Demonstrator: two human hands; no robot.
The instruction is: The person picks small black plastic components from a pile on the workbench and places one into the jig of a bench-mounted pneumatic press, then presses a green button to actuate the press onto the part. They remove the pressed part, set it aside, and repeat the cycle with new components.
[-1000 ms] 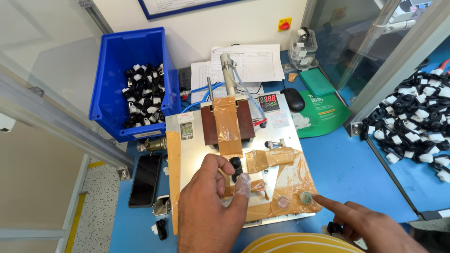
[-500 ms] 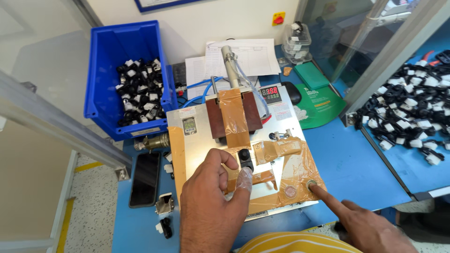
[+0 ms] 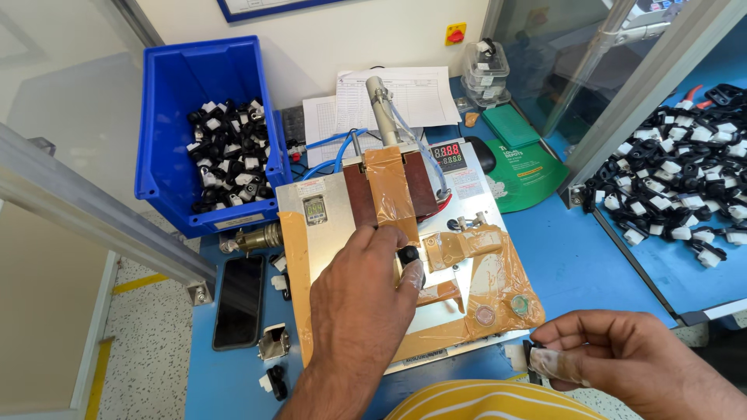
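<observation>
At the near right, the right hand [image 3: 622, 359] pinches a small black and white part [image 3: 534, 359] between thumb and fingers, just off the near edge of the metal fixture plate [image 3: 334, 233]. A little farther, the left hand [image 3: 359, 303] grasps a second black part [image 3: 408, 255] with its fingertips, on the taped middle of the plate. At the far left stands a blue bin [image 3: 167, 117] holding many similar parts.
</observation>
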